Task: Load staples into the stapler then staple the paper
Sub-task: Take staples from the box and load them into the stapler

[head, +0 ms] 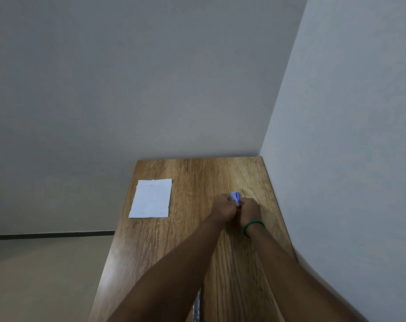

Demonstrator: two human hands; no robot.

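A small blue and white staple box [235,198] is pinched between both my hands over the right side of the wooden table [197,173]. My left hand [223,208] grips its left side and my right hand [250,210], with a green band on the wrist, grips its right side. Most of the box is hidden by my fingers. White paper [151,198] lies flat at the table's far left. A thin metallic object [196,305], perhaps the stapler, shows between my forearms near the bottom edge, mostly hidden.
The table stands in a corner, with a wall along its far edge and another along its right edge. Its left edge drops to the floor. Bare wood lies between the paper and my hands.
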